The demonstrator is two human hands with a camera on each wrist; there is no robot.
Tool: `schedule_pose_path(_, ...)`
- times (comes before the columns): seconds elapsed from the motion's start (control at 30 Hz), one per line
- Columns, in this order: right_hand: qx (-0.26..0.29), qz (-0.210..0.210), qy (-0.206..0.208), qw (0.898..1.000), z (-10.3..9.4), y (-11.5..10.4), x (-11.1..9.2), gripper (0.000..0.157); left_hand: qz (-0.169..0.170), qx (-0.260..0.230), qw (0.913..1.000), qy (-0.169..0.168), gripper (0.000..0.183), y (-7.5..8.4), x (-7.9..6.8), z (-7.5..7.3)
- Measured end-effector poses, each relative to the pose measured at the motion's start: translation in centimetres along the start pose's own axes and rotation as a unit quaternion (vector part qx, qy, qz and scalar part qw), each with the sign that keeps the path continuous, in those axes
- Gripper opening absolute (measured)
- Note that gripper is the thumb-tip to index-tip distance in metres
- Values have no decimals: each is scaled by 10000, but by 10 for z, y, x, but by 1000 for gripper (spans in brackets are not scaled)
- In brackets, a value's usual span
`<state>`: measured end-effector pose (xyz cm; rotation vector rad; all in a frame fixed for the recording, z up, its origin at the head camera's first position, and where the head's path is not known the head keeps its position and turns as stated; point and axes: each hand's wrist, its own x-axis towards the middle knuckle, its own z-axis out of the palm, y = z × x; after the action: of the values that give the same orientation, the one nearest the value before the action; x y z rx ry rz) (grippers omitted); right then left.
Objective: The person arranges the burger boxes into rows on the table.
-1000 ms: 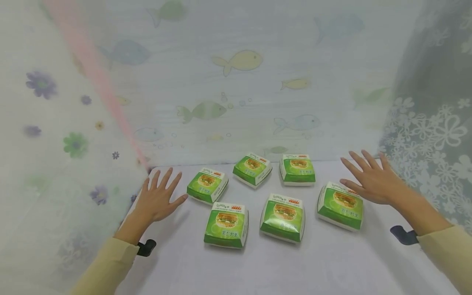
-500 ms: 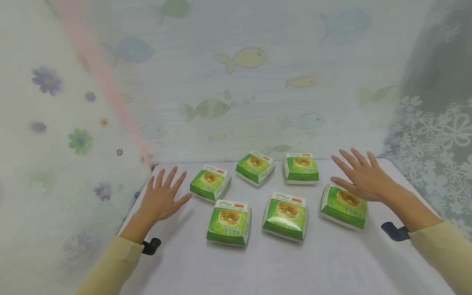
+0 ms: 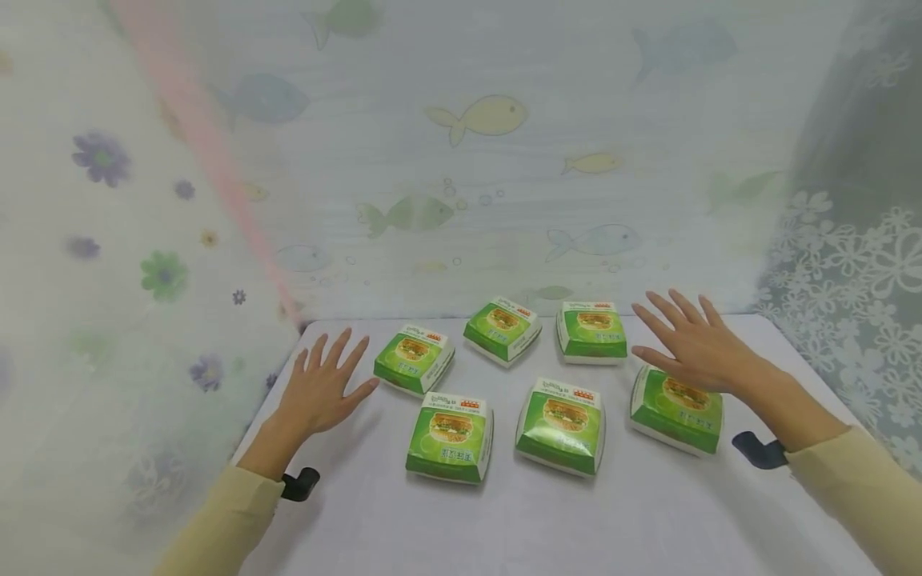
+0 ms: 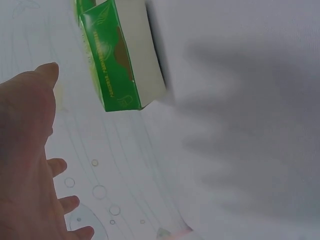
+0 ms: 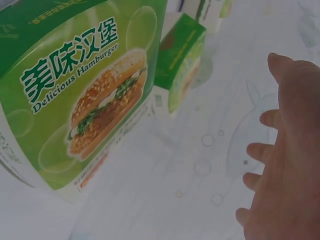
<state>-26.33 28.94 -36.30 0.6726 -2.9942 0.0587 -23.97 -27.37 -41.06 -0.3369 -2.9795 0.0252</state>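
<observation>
Several green-and-white hamburger boxes with a burger picture lie on the white table. My left hand (image 3: 320, 392) hovers with spread fingers left of the far-left box (image 3: 414, 358); its thumb tip comes near that box's edge. In the left wrist view the same hand (image 4: 30, 160) is beside a green box (image 4: 112, 65), its finger shadows falling on the table. My right hand (image 3: 695, 344), fingers spread, overlaps the top of the right-hand box (image 3: 677, 410) in the head view. The right wrist view has this hand (image 5: 280, 155) apart from a box (image 5: 85, 85) reading "Delicious Hamburger". Both hands hold nothing.
Two boxes, the near-left one (image 3: 450, 438) and the near-middle one (image 3: 562, 428), lie in front. Behind them are a back-middle box (image 3: 502, 330) and a back-right box (image 3: 592, 333). A fish-patterned sheet (image 3: 504, 208) rises at the table's back edge, with flowered sheets at both sides.
My right hand has shifted left, further over the right-hand box. The whole scene has slid slightly right in view with the head. The boxes stay in place on the table.
</observation>
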Motion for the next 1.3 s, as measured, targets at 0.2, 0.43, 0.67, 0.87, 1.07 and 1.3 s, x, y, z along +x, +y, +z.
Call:
schedule_pose_path(0.2, 114, -75, 2, 9999, 0, -8, 5, 78, 20, -302, 9995, -46, 79, 3, 1, 3)
schedule_pose_path(0.43, 213, -377, 167, 9989, 3, -20, 13, 76, 70, -484, 9988, 89, 79, 3, 3, 7)
schedule_pose_path(0.67, 504, -388, 208, 9978, 5, -33, 19, 76, 123, -727, 9972, 154, 77, 7, 7, 12)
schedule_pose_path(0.87, 707, -464, 273, 9960, 6, -40, 24, 74, 74, -919, 9956, 186, 77, 10, 8, 15)
schedule_pose_path(1.07, 1219, -671, 322, 9897, 4, -52, 28, 70, -31, -1162, 9932, 103, 77, 12, 11, 16)
schedule_pose_path(1.3, 1507, -719, 250, 9856, 7, -64, 35, 70, -85, -1406, 9899, 162, 76, 14, 15, 18)
